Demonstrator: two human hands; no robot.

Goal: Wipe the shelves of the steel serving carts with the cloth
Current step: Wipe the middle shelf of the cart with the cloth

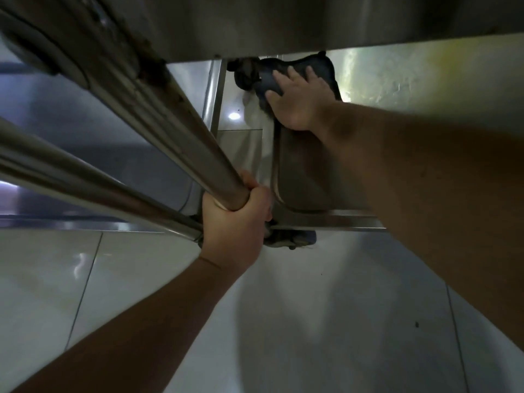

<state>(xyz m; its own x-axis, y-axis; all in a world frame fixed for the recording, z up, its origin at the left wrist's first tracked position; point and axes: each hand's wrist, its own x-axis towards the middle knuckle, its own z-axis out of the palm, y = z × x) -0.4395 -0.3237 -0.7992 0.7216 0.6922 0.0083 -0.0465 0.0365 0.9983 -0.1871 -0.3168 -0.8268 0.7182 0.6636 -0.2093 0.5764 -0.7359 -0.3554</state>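
I look down at the bottom shelf (pixel 306 177) of a steel serving cart. A dark blue cloth (pixel 326 70) lies at the shelf's far left corner. My right hand (pixel 297 100) presses flat on the cloth with fingers spread. My left hand (pixel 235 219) grips the cart's upright steel post (pixel 181 126) just above the shelf's near left corner. The shelf above (pixel 283 24) hides the far end of the bottom shelf.
A second steel tube (pixel 85 182) runs diagonally at left, beside another steel cart's shelf (pixel 85 131). Caster wheels sit under the near corner (pixel 292 239) and far corner (pixel 245 75). Glossy pale floor tiles (pixel 312 321) spread below.
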